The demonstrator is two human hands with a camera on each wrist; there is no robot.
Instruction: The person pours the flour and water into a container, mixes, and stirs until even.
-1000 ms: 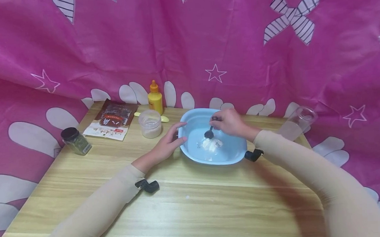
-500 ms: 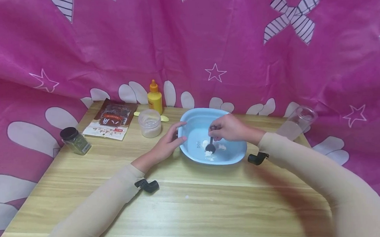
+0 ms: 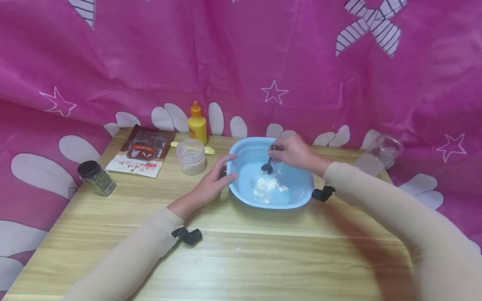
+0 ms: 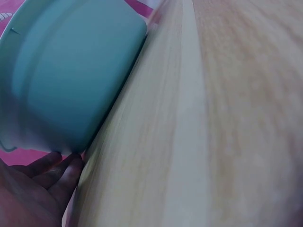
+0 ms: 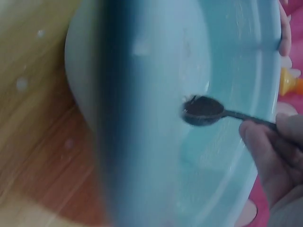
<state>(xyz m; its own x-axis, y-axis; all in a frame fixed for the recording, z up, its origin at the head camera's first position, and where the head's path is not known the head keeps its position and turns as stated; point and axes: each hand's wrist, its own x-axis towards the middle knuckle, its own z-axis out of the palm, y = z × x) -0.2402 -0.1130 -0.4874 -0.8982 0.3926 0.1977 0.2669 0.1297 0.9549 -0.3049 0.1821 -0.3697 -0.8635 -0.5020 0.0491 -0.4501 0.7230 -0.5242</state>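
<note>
Wood table (image 3: 238, 272) beneath the blue basin (image 3: 243, 168), pink curtain (image 3: 236, 47) behind it. Inside the basin, the right hand (image 3: 295, 152) pinches a dark spoon (image 3: 268, 167), long axis slanting, bowl toward the near rim; the left hand (image 3: 211, 183) grips the left rim.

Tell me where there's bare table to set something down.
The widest is in front of the blue basin, between the left sleeve and right sleeve, bare but for tiny specks. Another patch lies between the dark-lidded jar and left sleeve. The back left is crowded: pouch, tub, yellow bottle and yellow utensil.
</note>
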